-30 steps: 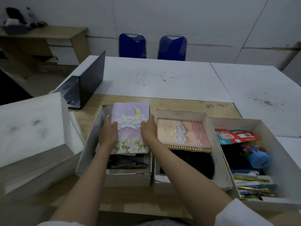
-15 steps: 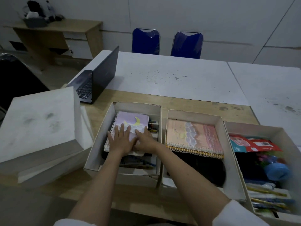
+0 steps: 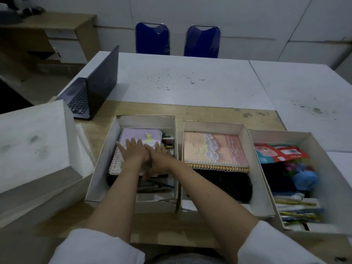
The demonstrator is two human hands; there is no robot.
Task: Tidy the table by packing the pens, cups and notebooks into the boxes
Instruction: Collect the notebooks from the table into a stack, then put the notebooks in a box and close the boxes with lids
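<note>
On the wooden desk (image 3: 219,113), the lilac moon-print spiral notebook (image 3: 138,137) lies inside the leftmost white cardboard box (image 3: 106,155); left hand (image 3: 133,152) and right hand (image 3: 157,159) press flat-fingered, likely seating it over pens (image 3: 158,186).

White sleeves (image 3: 95,248) — pushed up, seemingly.

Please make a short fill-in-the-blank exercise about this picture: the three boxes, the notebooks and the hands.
1. Both hands press flat on the purple notebook in the ____ box.
2. The orange notebook lies in the ____ box.
3. The left hand and right hand rest with fingers ____, not curled.
4. Behind the left box stands an open ____.

Missing words: left; middle; straight; laptop
</note>
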